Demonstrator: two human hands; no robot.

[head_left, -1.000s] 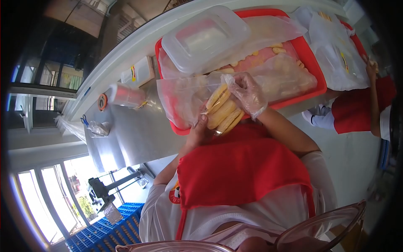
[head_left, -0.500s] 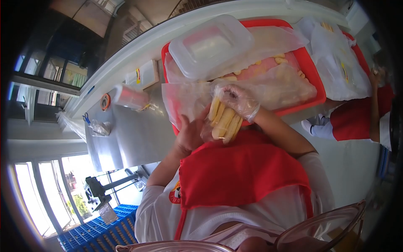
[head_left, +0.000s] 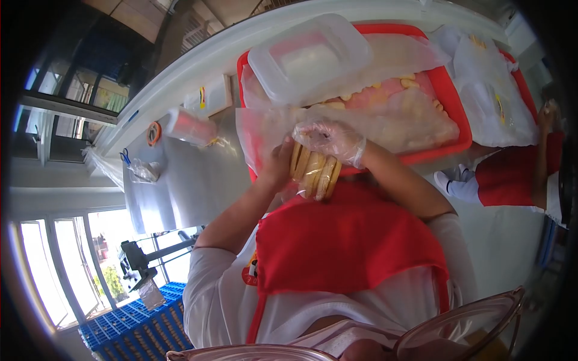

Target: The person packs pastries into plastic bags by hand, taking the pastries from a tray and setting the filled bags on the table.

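A clear plastic bag of long, pale yellow finger biscuits (head_left: 316, 175) is held in front of the red apron, its biscuits standing side by side. My left hand (head_left: 280, 161), bare, is closed against the left side of the bag, with some fingers hidden behind it. My right hand (head_left: 331, 139) wears a clear plastic glove and grips the bag's upper part. Just beyond lies a red tray (head_left: 462, 129) with more biscuits (head_left: 410, 83) on pink lining, partly covered by plastic sheet (head_left: 415, 117).
A translucent plastic lid or tub (head_left: 310, 57) rests over the tray's back left. To the left on the metal table are a roll of plastic (head_left: 190, 127), a tape roll (head_left: 154, 133) and scissors (head_left: 125, 156). At right, another person's arm (head_left: 545, 123) is beside a plastic-covered tray (head_left: 490, 99).
My left hand has come from spread fingers to closing against the bag. The bag has turned more upright and shifted slightly left, with my right hand still on it.
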